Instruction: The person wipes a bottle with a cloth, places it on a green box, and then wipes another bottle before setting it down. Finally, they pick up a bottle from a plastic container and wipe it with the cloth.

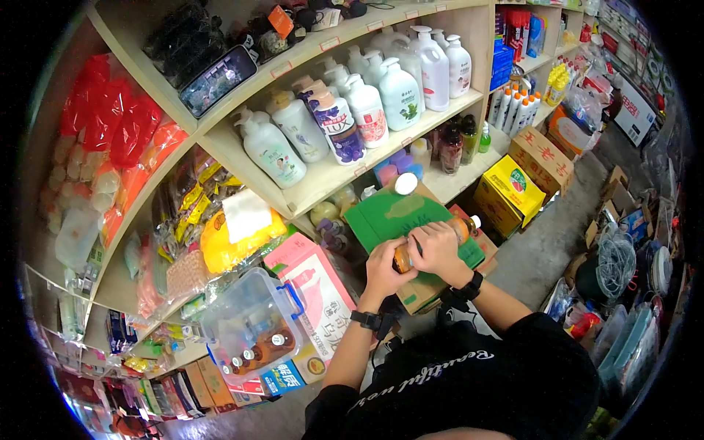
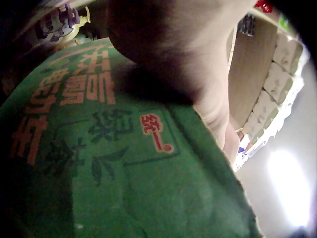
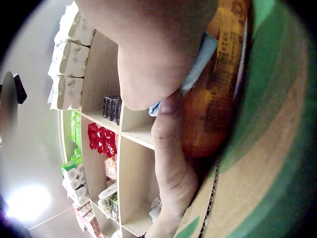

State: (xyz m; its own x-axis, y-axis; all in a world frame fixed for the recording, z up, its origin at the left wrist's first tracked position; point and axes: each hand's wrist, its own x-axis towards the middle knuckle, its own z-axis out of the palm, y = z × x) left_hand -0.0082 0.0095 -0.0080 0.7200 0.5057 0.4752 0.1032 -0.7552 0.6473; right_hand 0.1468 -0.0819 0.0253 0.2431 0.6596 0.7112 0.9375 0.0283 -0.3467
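Observation:
Both hands are on an orange-brown bottle [image 1: 463, 229] lying above a green cardboard box [image 1: 378, 220]. The right hand [image 1: 438, 251] grips its middle, with the white cap pointing right. At the bottle's other end, the left hand [image 1: 389, 270] curls round it. Between the hands shows a bit of light blue cloth or paper, also visible in the right wrist view [image 3: 200, 64] against the bottle [image 3: 210, 109]. In the left wrist view the left hand [image 2: 183, 44] is over the green box [image 2: 99, 148], its fingers hidden.
A clear plastic bin [image 1: 253, 323] with several bottles stands at the lower left, beside a pink-and-white box [image 1: 315, 286]. Shelves of pump bottles [image 1: 400, 95] rise in front. A yellow box [image 1: 510, 192] sits to the right; a white-capped container [image 1: 405, 184] is just beyond the green box.

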